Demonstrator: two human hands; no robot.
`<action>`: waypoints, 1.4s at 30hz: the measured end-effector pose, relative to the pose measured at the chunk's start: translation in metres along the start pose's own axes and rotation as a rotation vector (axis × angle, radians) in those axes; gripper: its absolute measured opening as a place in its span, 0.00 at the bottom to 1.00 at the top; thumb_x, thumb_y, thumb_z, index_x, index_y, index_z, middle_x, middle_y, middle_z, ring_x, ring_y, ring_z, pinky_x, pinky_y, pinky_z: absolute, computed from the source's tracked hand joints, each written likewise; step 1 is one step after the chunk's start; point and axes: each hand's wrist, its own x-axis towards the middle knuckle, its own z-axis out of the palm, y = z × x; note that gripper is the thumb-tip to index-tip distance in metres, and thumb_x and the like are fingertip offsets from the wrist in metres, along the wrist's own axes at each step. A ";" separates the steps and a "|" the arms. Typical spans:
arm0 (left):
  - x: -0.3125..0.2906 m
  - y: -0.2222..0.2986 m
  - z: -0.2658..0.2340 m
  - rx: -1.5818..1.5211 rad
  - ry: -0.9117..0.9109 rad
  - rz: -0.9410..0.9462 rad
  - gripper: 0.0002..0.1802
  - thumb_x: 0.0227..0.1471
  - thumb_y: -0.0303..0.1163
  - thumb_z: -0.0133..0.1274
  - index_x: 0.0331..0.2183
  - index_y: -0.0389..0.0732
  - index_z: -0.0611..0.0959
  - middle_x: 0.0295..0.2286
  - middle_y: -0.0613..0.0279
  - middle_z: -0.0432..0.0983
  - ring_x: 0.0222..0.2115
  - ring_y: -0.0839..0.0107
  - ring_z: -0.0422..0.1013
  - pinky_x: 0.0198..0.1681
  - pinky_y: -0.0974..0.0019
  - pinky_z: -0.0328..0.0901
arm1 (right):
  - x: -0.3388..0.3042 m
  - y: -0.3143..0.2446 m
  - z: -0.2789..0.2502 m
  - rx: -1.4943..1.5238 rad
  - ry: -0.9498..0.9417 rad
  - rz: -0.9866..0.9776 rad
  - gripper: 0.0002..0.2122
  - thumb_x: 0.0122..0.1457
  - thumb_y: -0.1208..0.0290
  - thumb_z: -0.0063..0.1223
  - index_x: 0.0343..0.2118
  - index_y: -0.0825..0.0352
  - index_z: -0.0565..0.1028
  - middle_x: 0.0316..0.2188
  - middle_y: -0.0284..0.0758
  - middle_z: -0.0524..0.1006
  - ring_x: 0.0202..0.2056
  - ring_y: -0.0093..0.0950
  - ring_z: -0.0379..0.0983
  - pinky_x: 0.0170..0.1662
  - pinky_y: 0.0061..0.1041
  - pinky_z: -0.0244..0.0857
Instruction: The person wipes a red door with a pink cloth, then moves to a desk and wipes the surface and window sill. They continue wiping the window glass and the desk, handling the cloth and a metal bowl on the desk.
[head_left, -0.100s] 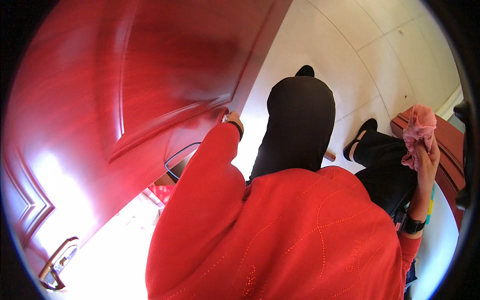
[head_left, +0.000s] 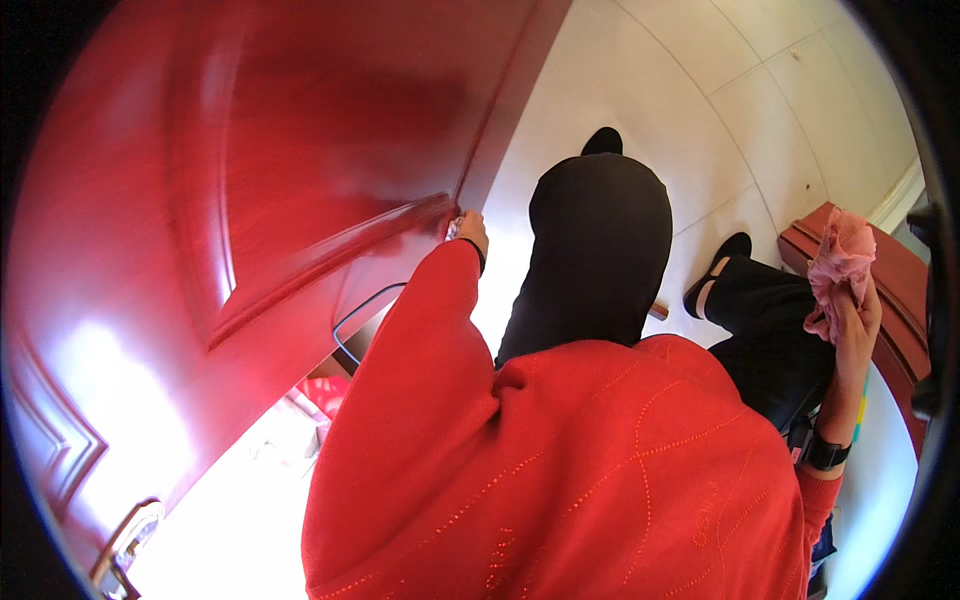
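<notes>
A pink crumpled cloth (head_left: pixel 842 252) is gripped in my right hand (head_left: pixel 857 325), held up at the right beside my knee. My left hand (head_left: pixel 473 232) reaches out to the edge of a glossy red door (head_left: pixel 330 120). Its fingers close around a small shiny metal fitting (head_left: pixel 453 229) that looks like a door handle, though most of it is hidden by the hand. A second metal handle (head_left: pixel 128 545) sits on the red panelling at the lower left.
A thin dark loop (head_left: pixel 345 325) and a red patterned item (head_left: pixel 325 392) show below the door, beside my left sleeve. Pale floor tiles (head_left: pixel 700 60) lie ahead. At the right stands a reddish-brown wooden piece (head_left: pixel 890 290) near my leg.
The door has shifted slightly leftward in the view, and the lower-left handle now sits a little lower. Both hands keep their hold, almost unmoved.
</notes>
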 end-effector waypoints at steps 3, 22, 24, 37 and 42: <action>0.014 -0.006 -0.020 0.104 0.133 -0.030 0.17 0.60 0.37 0.45 0.47 0.53 0.84 0.49 0.66 0.74 0.54 0.61 0.62 0.51 0.47 0.52 | -0.004 -0.004 0.000 -0.013 0.023 0.026 0.14 0.63 0.75 0.44 0.51 0.71 0.69 0.27 0.33 0.75 0.18 0.21 0.72 0.18 0.16 0.66; -0.083 0.002 -0.043 -0.117 0.137 -0.217 0.18 0.59 0.37 0.43 0.42 0.47 0.87 0.45 0.59 0.79 0.48 0.61 0.69 0.49 0.52 0.56 | 0.010 0.005 -0.001 0.043 -0.132 -0.080 0.21 0.60 0.78 0.38 0.57 0.71 0.67 0.28 0.32 0.75 0.17 0.18 0.71 0.18 0.13 0.65; -0.095 -0.006 -0.052 -0.088 0.158 -0.204 0.18 0.59 0.37 0.43 0.42 0.47 0.87 0.42 0.61 0.80 0.47 0.62 0.70 0.49 0.51 0.56 | 0.016 0.009 -0.002 0.032 -0.161 -0.090 0.21 0.60 0.79 0.37 0.57 0.71 0.67 0.27 0.32 0.74 0.16 0.18 0.70 0.17 0.12 0.63; -0.182 -0.019 -0.103 -0.179 0.218 -0.294 0.14 0.54 0.38 0.52 0.40 0.48 0.87 0.41 0.64 0.80 0.49 0.64 0.67 0.48 0.54 0.55 | 0.062 0.045 -0.027 -0.050 -0.292 -0.117 0.23 0.51 0.84 0.35 0.51 0.71 0.72 0.25 0.32 0.73 0.16 0.19 0.69 0.17 0.16 0.63; -0.217 -0.029 -0.092 -0.318 0.217 -0.368 0.15 0.48 0.39 0.58 0.39 0.47 0.87 0.41 0.63 0.80 0.50 0.62 0.66 0.49 0.54 0.55 | 0.093 0.040 -0.034 -0.010 -0.368 -0.192 0.21 0.51 0.85 0.35 0.49 0.71 0.73 0.26 0.31 0.74 0.18 0.18 0.69 0.18 0.16 0.64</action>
